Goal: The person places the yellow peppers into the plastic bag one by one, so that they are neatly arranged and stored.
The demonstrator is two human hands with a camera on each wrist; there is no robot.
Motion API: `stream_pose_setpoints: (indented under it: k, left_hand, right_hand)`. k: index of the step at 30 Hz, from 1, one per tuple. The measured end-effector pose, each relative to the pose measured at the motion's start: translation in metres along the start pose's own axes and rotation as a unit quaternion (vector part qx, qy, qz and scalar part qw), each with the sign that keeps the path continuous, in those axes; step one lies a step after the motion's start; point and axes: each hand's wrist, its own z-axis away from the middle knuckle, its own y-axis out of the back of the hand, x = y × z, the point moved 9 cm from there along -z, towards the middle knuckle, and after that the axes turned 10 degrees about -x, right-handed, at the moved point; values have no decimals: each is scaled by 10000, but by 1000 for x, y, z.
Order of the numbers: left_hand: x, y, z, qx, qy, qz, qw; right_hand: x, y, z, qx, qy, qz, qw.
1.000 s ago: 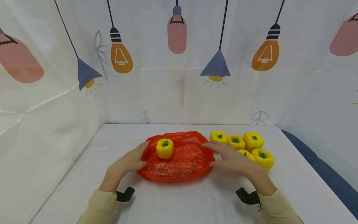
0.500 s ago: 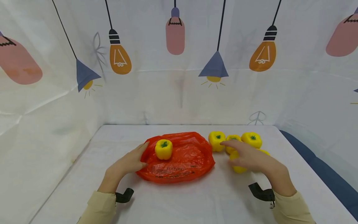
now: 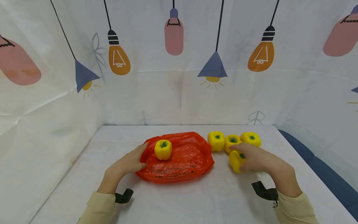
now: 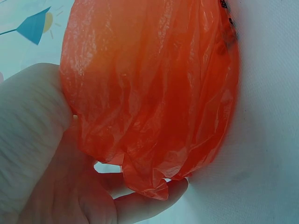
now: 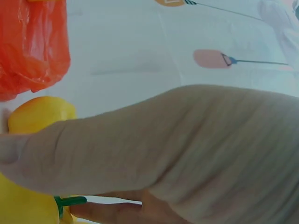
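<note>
Left hand (image 3: 129, 162): at the bag's left end, thumb and fingers spread, a bag corner draped over the fingers in the wrist view. No pinch that I can see. Reads as steadying the bag.

Bag (image 3: 181, 169): red, thin, crinkled, mid-table, back of centre on the table (image 3: 181, 202). Lone pepper (image 3: 163, 150) sits on its left half, stem up; can't tell if it's in the mouth or just on the film.

Back-left pepper (image 3: 216, 141): just right of the bag, near the back edge. Back-middle pepper (image 3: 232, 142): right beside that one.

Front pepper (image 3: 236, 161): nearer the front edge than those two, tilted, stem toward the palm. Back-right pepper (image 3: 250, 138): toward the back right corner.

Right hand (image 3: 258, 159): thumb and fingers either side of the front pepper. Can't tell if they pinch it. Hand may hide more behind it.

Step, my read: taking hold of the front pepper. Next move calls for a firm thumb-and-finger grip that misses the stem and doesn't knock the neighbours. Left should hold the bag steady meanwhile; film looks easy to drag.
</note>
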Motion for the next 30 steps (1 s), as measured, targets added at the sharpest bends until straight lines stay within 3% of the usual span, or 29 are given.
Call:
stream_pose_setpoints:
  k: [7,14,21,30]
  left_hand:
    - [-2,0,-1,18,8,-19,10000]
    - [-3,-1,-3,19,30,-30,10000]
    - [-3,-1,-1,13,24,-62,10000]
    - [-3,-1,-2,25,14,-6,10000]
  right_hand:
    - [3,-2,1,71,89,102,9999]
    - [6,-5,-4,202,40,534,9984]
    - [10,-10,-12,16,-225,389,9990]
    - [-4,-9,-13,129,150,375,9991]
